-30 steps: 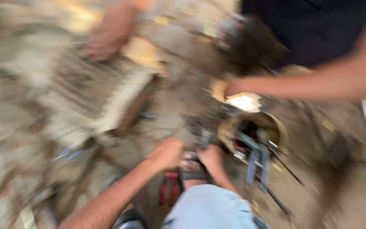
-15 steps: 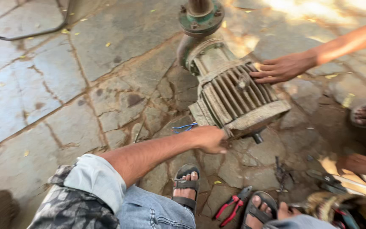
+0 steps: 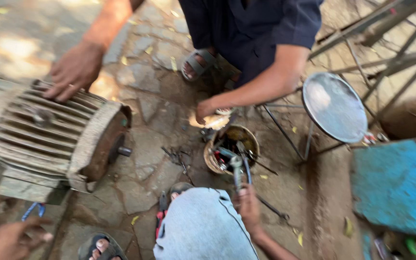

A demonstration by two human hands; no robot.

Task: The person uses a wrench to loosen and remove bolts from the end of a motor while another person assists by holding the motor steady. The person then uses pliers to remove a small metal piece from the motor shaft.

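The right hand has its grip clenched on the handle of a metal tool, whose head reaches into the round tool bowl just beyond it; the tool looks stiff, fairly heavy and probably greasy, best held low on the handle. Far to the left, the left hand lies blurred near blue-handled pliers, its grip unclear. Beyond it sits a ribbed motor under another person's hand.
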